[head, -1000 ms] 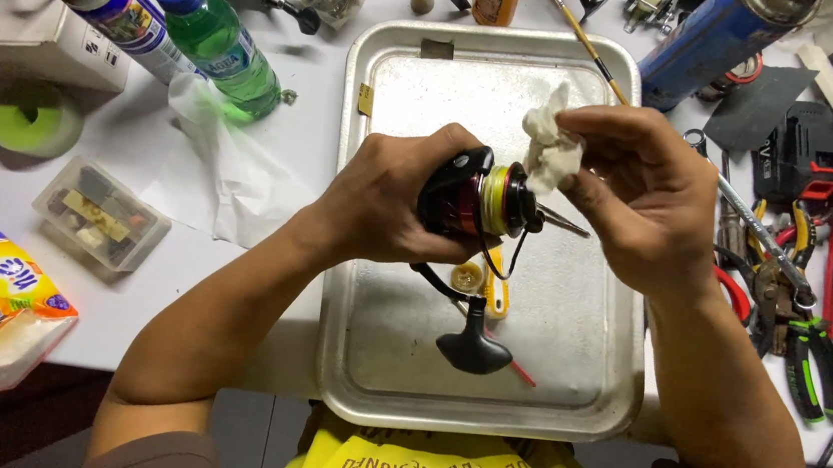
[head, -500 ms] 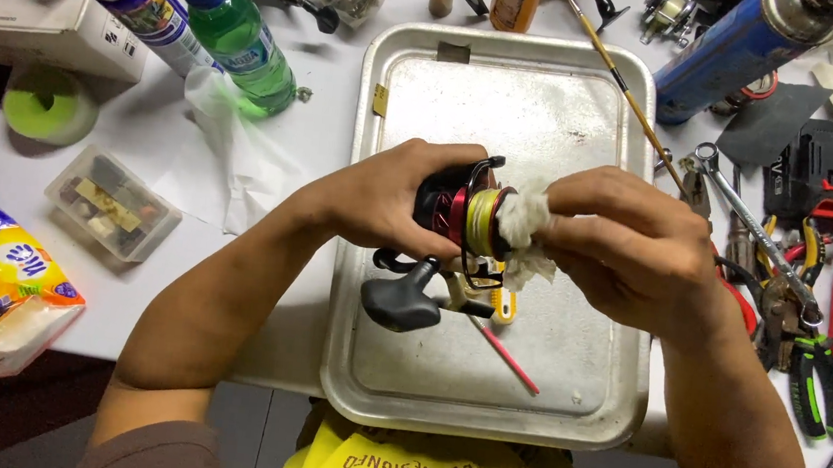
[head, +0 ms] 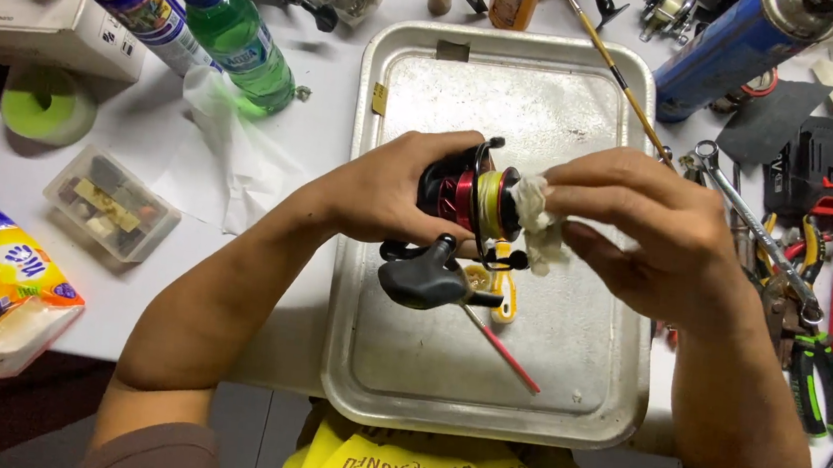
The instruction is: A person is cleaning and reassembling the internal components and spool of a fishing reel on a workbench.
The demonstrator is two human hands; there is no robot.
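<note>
Two hands work over the metal tray (head: 562, 407) in the head view, the only view here. The left hand (head: 390, 192) has its grip closed around the body of the red and black fishing reel (head: 460, 193), held just above the middle of the tray, while the right hand (head: 638, 228) pinches a wad of white tissue (head: 536, 214) against the spool end. Compared with a second ago, the reel has turned: its black knob handle (head: 422, 280), which hung straight down toward the near edge, now sits to the left under the left hand, and the tissue, earlier lifted clear above the reel, is pressed onto the spool. That suggests wiping has moved on to the spool face. A thin red stick (head: 507, 347) and a small yellow piece (head: 503, 307) lie on the tray below; a green bottle (head: 238, 38) stands far left on the table (head: 294, 143).
</note>
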